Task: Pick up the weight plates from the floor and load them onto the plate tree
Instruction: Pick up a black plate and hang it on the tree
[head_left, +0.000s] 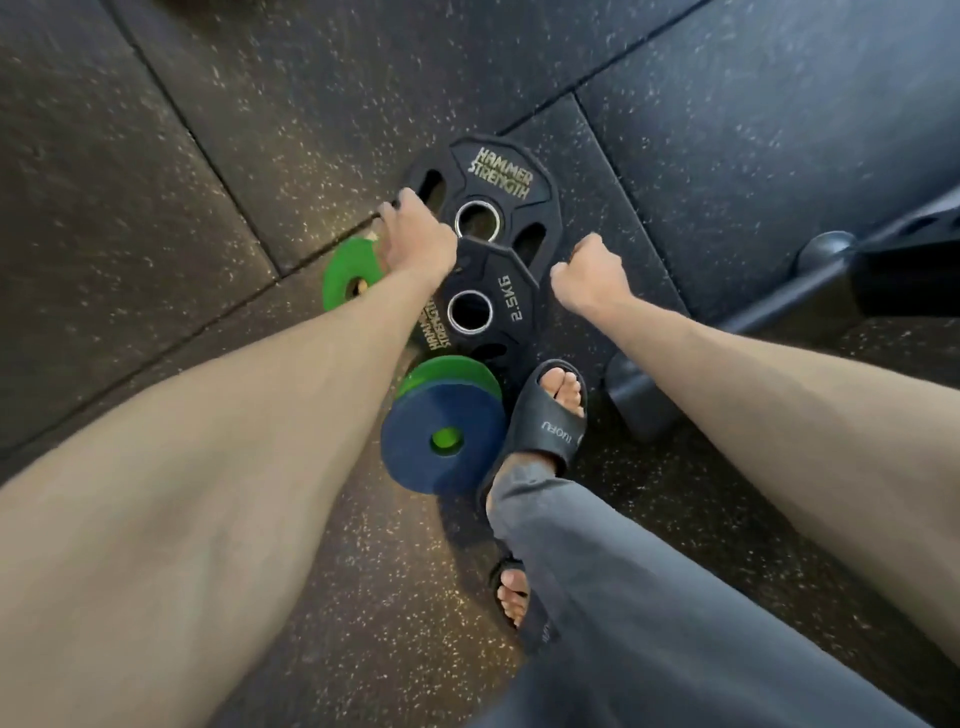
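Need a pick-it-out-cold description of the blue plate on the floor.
On the speckled dark rubber floor, find the black slide sandal on the forward foot. The round blue rubber weight plate lies beside it, to its left in the picture. It is the only blue disc, partly covering a green rubber disc, with green showing through its centre hole.

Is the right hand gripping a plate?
No: the right hand is curled on nothing beside the 2.5KG plate; only the left hand grips the rim of the larger black plate.
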